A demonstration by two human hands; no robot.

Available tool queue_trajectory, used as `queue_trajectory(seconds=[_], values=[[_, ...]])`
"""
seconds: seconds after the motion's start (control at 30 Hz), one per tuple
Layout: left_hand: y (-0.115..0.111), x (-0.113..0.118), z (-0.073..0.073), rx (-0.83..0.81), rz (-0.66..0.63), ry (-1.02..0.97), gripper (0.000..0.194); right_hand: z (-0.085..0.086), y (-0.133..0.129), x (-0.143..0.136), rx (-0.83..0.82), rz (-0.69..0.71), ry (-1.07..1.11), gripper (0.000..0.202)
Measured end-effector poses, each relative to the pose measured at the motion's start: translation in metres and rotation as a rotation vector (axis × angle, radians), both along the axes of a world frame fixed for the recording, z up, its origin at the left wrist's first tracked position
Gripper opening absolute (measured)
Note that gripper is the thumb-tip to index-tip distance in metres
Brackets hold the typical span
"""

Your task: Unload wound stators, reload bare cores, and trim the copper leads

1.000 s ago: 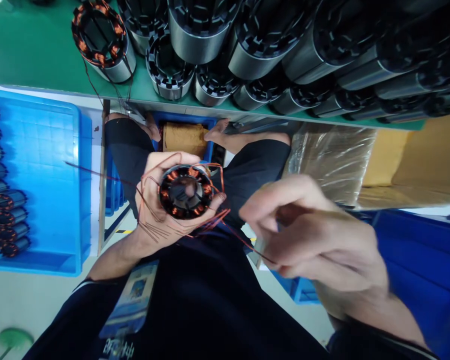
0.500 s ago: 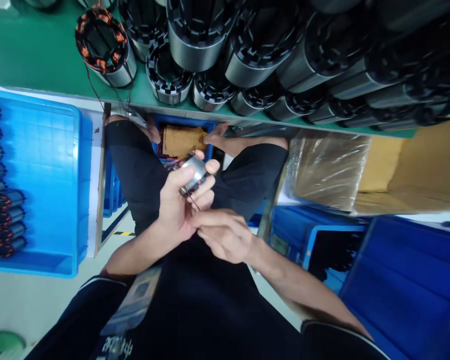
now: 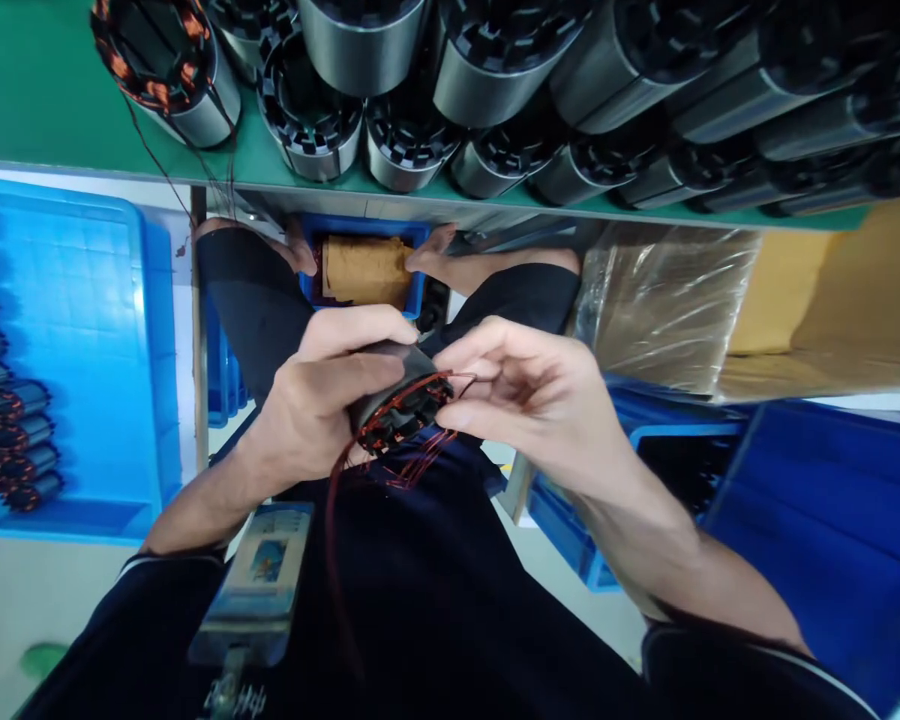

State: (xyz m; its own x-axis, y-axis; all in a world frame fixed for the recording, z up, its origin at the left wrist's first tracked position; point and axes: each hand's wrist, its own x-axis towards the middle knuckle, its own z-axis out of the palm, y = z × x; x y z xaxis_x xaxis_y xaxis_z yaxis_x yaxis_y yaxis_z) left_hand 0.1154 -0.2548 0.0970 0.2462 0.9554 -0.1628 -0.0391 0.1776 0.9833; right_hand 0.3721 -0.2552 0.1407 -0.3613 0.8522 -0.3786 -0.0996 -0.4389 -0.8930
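Observation:
My left hand (image 3: 300,400) is wrapped around the metal body of a motor stator (image 3: 409,412), holding it tilted above my lap. The stator's wound end, with black slots and copper-red windings, faces right and towards me. Thin reddish lead wires (image 3: 427,458) hang from it, and a longer bundle trails down in front of my shirt. At the stator's right edge, the thumb and fingers of my right hand (image 3: 547,390) are closed on a thin wire (image 3: 463,378). The exact pinch point is partly hidden by the fingers.
Rows of stators (image 3: 487,85) stand on the green bench (image 3: 37,100) ahead, a wound stator (image 3: 195,105) at their left end. A blue crate (image 3: 82,300) at left holds several wound stators. Cardboard (image 3: 667,300) and blue bins (image 3: 817,490) are at right.
The stator has been turned so its wound end faces right and towards me. My right hand has risen from below my left wrist to the stator's right side. The view has shifted slightly.

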Motion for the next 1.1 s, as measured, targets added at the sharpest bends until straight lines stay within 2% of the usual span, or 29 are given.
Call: queue_trajectory(seconds=[0.1, 0.17, 0.27, 0.33, 0.4, 0.5, 0.57, 0.63, 0.7, 0.83, 0.97, 1.03, 1.1], values=[[0.003, 0.012, 0.006, -0.036, 0.027, -0.04, 0.097, 0.003, -0.003, -0.001, -0.093, 0.009, 0.059, 0.049], [0.009, 0.019, 0.009, -0.046, 0.022, -0.082, 0.108, 0.005, -0.005, -0.003, -0.21, -0.007, 0.131, 0.046], [0.018, 0.016, 0.004, -0.053, 0.015, -0.144, 0.111, 0.006, -0.005, -0.002, -0.347, 0.013, 0.271, 0.043], [0.017, 0.008, -0.003, -0.054, 0.008, -0.181, 0.109, 0.004, -0.005, 0.0, -0.376, 0.039, 0.312, 0.046], [0.011, 0.003, -0.009, -0.077, -0.024, -0.278, 0.096, -0.001, -0.009, 0.001, -0.365, 0.04, 0.285, 0.05], [-0.004, 0.01, -0.01, -0.294, -0.066, -0.548, 0.067, -0.01, -0.022, -0.001, -0.304, 0.024, 0.22, 0.049], [-0.014, 0.022, -0.008, -0.44, -0.085, -0.726, 0.063, -0.014, -0.03, -0.003, -0.245, 0.008, 0.184, 0.043], [-0.02, 0.032, -0.008, -0.494, -0.103, -0.816, 0.062, -0.014, -0.033, -0.003, -0.154, 0.028, 0.133, 0.035], [-0.022, 0.035, -0.013, -0.49, -0.081, -0.803, 0.061, -0.007, -0.032, 0.001, -0.042, 0.076, 0.063, 0.027], [-0.021, 0.023, -0.021, -0.431, 0.012, -0.637, 0.078, 0.019, -0.019, 0.017, 0.153, 0.125, -0.075, 0.012], [-0.018, 0.006, -0.018, -0.491, -0.147, -0.617, 0.06, 0.044, -0.009, 0.03, 0.273, 0.149, -0.207, 0.007], [-0.019, 0.003, -0.018, -0.533, -0.196, -0.684, 0.061, 0.046, -0.01, 0.03, 0.304, 0.173, -0.247, 0.008], [-0.023, 0.007, -0.022, -0.481, -0.18, -0.76, 0.068, 0.036, -0.018, 0.025, 0.353, 0.22, -0.282, 0.009]])
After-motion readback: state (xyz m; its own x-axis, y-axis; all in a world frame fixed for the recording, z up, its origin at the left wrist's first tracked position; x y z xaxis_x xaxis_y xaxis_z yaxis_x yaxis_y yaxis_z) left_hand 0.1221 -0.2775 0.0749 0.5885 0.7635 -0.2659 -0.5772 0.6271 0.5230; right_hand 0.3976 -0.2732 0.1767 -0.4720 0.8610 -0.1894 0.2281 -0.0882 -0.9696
